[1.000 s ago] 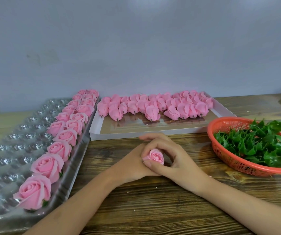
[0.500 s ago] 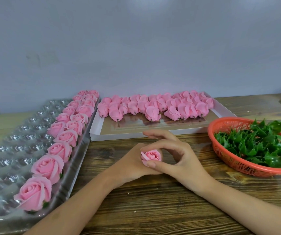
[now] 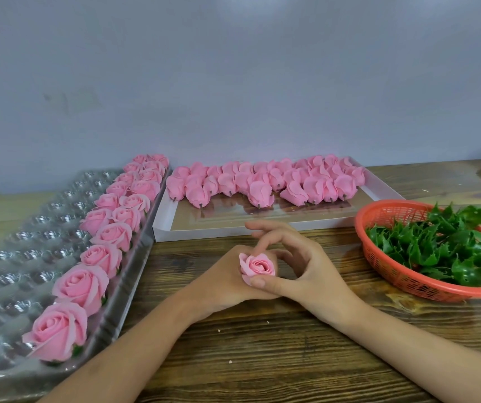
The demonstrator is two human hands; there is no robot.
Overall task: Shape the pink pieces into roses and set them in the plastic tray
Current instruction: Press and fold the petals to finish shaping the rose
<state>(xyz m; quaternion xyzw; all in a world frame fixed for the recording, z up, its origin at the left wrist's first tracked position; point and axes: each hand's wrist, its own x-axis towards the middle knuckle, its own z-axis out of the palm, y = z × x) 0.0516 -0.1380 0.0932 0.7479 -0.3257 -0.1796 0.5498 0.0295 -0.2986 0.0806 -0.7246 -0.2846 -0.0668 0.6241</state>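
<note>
Just below the middle of the frame, both hands meet over the wooden worktop (image 3: 262, 359) around one small pink rose (image 3: 258, 267), held clear of the surface with its open face turned up. The left hand (image 3: 221, 282) comes in from the lower left and grips the flower from the left side. Its fingers are curled in behind the petals and mostly hidden. The right hand (image 3: 306, 266) comes in from the lower right. Its thumb (image 3: 268, 283) lies across the front of the rose base and its forefinger (image 3: 265, 242) arches over to touch the top petals, so the two pinch the flower. The other right fingers (image 3: 250, 227) are spread and lifted away above it.

The clear plastic tray (image 3: 15, 257) fills the left of the frame, its cups in rows. Finished roses (image 3: 82, 283) stand along its right edge, one row near the bottom of the frame and two rows higher up. Above the hands, a flat white box (image 3: 233, 232) holds a band of unshaped pink pieces (image 3: 262, 181) along its upper side. At the right edge sits an orange-red basket (image 3: 359, 228) heaped with green leaves (image 3: 437, 245). A plain grey wall (image 3: 233, 82) fills the upper half.
</note>
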